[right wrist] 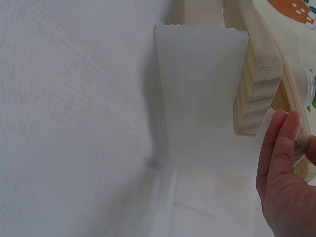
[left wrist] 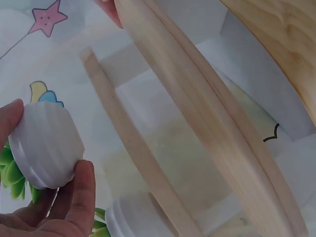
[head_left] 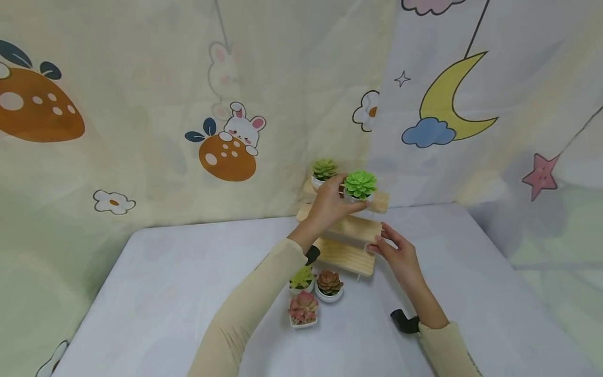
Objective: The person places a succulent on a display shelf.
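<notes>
My left hand [head_left: 330, 203] pinches the white pot [left wrist: 47, 145] of a bright green potted succulent [head_left: 360, 183] between thumb and fingers. It holds the plant over the right part of the top step of a wooden tiered stand [head_left: 355, 229]. On that step's left end sits another green potted succulent [head_left: 324, 168]. My right hand [head_left: 400, 255] grips the right end of the middle board, fingertips at its corner. Seen from the right wrist, the fingers [right wrist: 284, 143] lie along the board's end, beside the white side panel [right wrist: 202, 94].
In front of the stand, three more potted succulents stand close together on the white table [head_left: 188, 283]: a yellow-green one [head_left: 302, 278], a reddish-brown one [head_left: 329, 283] and a pink one [head_left: 303, 308] in a square pot. A printed curtain [head_left: 301, 94] hangs behind the table.
</notes>
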The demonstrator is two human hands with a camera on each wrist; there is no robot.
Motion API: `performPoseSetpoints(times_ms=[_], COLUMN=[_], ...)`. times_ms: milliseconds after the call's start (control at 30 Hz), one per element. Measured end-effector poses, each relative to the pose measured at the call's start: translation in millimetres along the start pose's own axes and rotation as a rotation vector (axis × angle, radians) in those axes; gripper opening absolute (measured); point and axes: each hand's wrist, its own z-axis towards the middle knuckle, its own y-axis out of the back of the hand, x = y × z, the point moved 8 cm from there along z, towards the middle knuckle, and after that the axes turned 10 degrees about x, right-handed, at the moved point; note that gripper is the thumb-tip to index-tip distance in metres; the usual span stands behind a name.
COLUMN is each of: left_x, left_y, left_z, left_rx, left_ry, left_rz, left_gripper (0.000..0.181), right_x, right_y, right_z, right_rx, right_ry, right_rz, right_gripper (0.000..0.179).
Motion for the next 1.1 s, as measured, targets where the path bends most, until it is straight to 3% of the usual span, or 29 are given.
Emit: performPoseSetpoints(times_ms=[500,1100], left_x=[2.0,6.0], left_y=[-11.6,-16.0], left_z=[14.4,23.4], left_rx=[-0.021,-0.018], left_ry=[-0.057,-0.043], left_rz=[0.017,0.013], left_gripper=[0.072,0.071], right_x=[-1,-3], right_y=[1,0], right_z=[-0.5,-0.1], right_rx=[-0.001,0.005], right_ry=[0.011,-0.028], right_rz=[0.012,-0.038], right_gripper=[0.059,0.059])
